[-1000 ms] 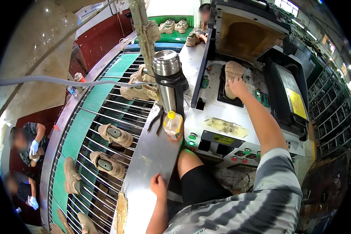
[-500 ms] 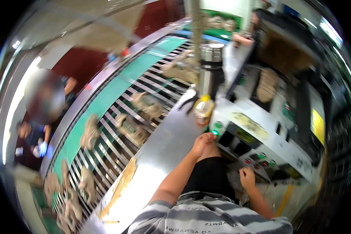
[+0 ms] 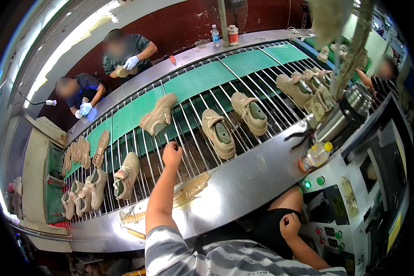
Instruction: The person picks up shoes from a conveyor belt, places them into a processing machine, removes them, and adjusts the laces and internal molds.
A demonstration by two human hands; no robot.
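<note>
Green-banded rack (image 3: 207, 83) now fills the middle of the view; the white machine (image 3: 368, 218) sits off at the right. Half a second ago the left hand was by the machine's lit green button; now it is out over the rack bars, so the work is presently among the shoes. Nearest beige shoe (image 3: 160, 114) lies across the band's edge and the bars, just beyond the left hand (image 3: 172, 155), apart from it. Left forearm crosses the counter (image 3: 244, 172), reaching; fingers bent, nothing visible in them, how far closed cannot tell. Right hand (image 3: 290, 226) rests near the thigh, fingers curled in, apparently holding nothing.
</note>
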